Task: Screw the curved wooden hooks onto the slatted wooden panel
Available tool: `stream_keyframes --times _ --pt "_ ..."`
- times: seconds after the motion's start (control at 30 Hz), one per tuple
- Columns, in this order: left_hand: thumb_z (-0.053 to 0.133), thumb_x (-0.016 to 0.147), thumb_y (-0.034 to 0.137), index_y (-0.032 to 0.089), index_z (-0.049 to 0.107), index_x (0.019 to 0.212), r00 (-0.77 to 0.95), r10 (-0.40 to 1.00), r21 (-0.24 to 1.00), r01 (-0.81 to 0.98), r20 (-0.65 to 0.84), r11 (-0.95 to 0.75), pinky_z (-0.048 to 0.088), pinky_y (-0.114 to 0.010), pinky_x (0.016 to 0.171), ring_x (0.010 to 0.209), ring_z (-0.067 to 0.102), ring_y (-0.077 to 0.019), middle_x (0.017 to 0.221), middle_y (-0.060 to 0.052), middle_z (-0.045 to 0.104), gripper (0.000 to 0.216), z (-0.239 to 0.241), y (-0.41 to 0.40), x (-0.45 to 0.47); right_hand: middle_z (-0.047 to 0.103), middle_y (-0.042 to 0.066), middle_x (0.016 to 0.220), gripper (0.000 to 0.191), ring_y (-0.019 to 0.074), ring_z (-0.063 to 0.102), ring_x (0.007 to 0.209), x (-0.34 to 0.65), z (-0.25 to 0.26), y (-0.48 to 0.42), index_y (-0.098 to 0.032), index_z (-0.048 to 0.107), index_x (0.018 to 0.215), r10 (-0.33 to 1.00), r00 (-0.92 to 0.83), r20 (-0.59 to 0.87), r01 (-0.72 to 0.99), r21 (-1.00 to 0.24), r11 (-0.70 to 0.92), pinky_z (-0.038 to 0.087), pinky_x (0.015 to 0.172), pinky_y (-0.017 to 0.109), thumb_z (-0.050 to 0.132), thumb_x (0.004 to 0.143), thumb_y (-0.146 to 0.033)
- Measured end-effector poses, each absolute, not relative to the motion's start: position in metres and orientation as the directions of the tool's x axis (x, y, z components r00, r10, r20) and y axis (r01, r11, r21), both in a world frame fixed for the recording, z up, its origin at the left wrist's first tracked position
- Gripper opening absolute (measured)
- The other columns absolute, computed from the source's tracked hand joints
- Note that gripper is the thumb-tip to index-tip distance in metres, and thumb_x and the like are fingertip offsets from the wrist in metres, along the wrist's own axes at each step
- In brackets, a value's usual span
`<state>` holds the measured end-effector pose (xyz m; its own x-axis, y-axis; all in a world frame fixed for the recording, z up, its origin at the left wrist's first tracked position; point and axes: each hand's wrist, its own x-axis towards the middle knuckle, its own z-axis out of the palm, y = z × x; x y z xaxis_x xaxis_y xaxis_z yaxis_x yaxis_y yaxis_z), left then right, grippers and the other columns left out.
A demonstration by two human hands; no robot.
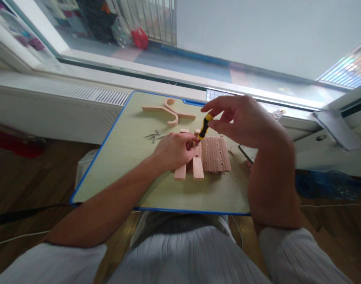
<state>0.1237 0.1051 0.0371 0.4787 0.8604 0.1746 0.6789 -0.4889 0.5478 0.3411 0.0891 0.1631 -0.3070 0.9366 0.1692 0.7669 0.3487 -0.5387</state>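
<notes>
A yellow and black screwdriver [204,127] is held near its upper end by the fingers of my right hand [242,118]. It tilts, with its tip down at a pale wooden strip [198,167]. Close to that tip, the curled fingers of my left hand [176,149] pinch at the strip; what they hold is too small to make out. A second wooden strip [180,172] lies alongside, partly covered by my left hand. Beneath and to the right is a ribbed brown wooden piece [216,154] with rows of small holes.
Several loose screws [154,136] lie left of my left hand on the blue-edged table [124,157]. Two curved wooden pieces [168,112] rest at its far side. Beyond the table are a white radiator [62,102] and a window. A dark-edged flat object [247,154] sits by my right forearm.
</notes>
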Motion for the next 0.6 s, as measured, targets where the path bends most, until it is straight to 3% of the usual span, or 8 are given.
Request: stream_keyframes --times 0.3,0.6 --pt "0.075 0.089 0.022 0.024 0.088 0.112 0.487 0.856 0.551 0.673 0.173 -0.494 0.045 -0.032 0.064 0.066 0.065 -0.0176 0.085 -0.002 0.082 0.027 0.037 0.1054 0.124 0.076 0.003 0.082 0.006 0.0205 0.064 0.073 0.3403 0.1628 0.0873 -0.025 0.077 0.089 0.93 -0.297 0.217 0.822 -0.437 0.365 0.048 0.072 0.041 0.079 0.089 -0.03" --pt "0.077 0.087 0.024 0.025 0.089 0.115 0.46 0.87 0.568 0.675 0.175 -0.471 0.051 -0.033 0.068 0.065 0.066 -0.0172 0.086 -0.002 0.083 0.03 0.0363 0.1049 0.1248 0.064 -0.002 0.07 0.031 0.0153 0.051 0.066 0.3338 0.1583 0.0895 -0.025 0.059 0.075 0.943 -0.246 0.225 0.841 -0.434 0.324 0.034 0.063 0.037 0.085 0.087 -0.037"
